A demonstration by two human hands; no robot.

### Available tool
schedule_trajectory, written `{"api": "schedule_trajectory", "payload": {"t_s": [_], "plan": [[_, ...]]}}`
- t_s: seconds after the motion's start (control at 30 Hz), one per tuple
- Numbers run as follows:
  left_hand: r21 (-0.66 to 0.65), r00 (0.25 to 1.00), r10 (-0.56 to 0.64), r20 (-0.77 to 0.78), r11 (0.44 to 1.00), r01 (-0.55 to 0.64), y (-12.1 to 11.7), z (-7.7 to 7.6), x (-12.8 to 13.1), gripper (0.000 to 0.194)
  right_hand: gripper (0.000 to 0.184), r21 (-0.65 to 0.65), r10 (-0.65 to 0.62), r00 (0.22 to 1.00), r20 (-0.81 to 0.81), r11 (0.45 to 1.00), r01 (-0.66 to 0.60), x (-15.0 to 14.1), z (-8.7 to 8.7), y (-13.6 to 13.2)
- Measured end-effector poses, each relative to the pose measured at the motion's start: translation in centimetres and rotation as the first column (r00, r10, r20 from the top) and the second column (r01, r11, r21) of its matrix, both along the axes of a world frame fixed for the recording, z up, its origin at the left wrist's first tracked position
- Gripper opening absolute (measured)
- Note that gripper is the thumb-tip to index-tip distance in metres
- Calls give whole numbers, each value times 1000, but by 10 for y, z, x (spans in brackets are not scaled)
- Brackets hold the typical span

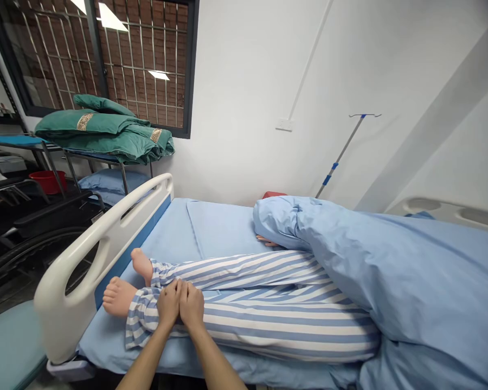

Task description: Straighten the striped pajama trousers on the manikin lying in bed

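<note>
Below and left of centre in the frame, left hand (169,303) and right hand (192,303) side by side and touching, both on the near leg of striped pants (276,325), a little above the ankle. Fingers of both curled in, each hand narrow, backs turned upward; not possible to say from this angle whether gripping cloth or merely resting on it. Bare forearms (150,352) up from the bottom edge, wider apart there and close together at the wrists.

Across the lower middle, both legs of the pants stretched out, blue and white stripes running lengthwise, upper end under a blue quilt (410,260) at right. At lower left, bare near foot (117,298), just beside footboard (52,325); slightly above it, bare far foot (141,265). Just right of centre, fingers of another hand (269,241) on blue sheet (228,222), the rest hidden under the quilt's edge.

At the right edge, part of headboard (447,210) behind the quilt. At upper right, drip pole (345,149) with blue fittings, against white wall (244,81); farther left, socket (284,125). At upper left, barred window (146,54) with brickwork beyond. Below it, folded green bedding (106,130) on a rack (124,180), blue pillows (106,176) underneath. Toward the left edge, red bucket (49,184) and, lower down, wheelchair (55,207); in the lower left corner, teal pad (12,346).
</note>
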State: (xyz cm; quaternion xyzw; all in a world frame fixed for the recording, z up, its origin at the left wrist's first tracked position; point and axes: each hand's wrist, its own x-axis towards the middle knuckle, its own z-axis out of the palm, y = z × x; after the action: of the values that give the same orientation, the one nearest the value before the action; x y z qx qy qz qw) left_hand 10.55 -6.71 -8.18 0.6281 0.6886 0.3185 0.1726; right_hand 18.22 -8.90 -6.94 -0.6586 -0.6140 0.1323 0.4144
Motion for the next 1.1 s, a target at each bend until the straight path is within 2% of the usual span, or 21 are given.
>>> {"api": "schedule_trajectory", "payload": {"t_s": [0.1,0.2,0.37,0.47,0.57,0.63,0.77,0.9,1.0,1.1], "plan": [[-8,1000,-11,3,1000,11,0,-1,-1,34,45,-11,-23,1000,4,1000,23,-2,-1,-1],[-6,997,-46,69,999,47,2,-1,-3,35,44,-15,-6,1000,-31,1000,6,-1,3,-1],[51,925,-118,362,993,107,7,11,6,37,45,12,-8,985,-170,1000,10,4,2,3],[66,848,-60,527,997,29,9,18,18,37,47,38,-7,967,-255,999,18,7,-2,7],[38,781,51,623,995,-95,8,17,29,36,46,44,-23,949,-314,998,39,11,-5,10],[48,801,50,596,994,-97,5,12,32,36,43,36,-37,936,-351,998,53,11,-6,11],[70,906,-12,423,997,-20,-1,5,32,38,41,19,-55,911,-408,997,69,10,-6,10],[102,949,-36,314,995,4,-2,4,30,38,42,-2,-40,915,-402,999,43,13,-3,12],[99,970,-60,237,994,37,-1,3,32,39,43,-72,-5,950,-312,997,-18,24,2,14],[58,992,-70,102,996,64,-4,3,36,38,43,-105,70,988,-136,991,-85,40,7,12]]}}
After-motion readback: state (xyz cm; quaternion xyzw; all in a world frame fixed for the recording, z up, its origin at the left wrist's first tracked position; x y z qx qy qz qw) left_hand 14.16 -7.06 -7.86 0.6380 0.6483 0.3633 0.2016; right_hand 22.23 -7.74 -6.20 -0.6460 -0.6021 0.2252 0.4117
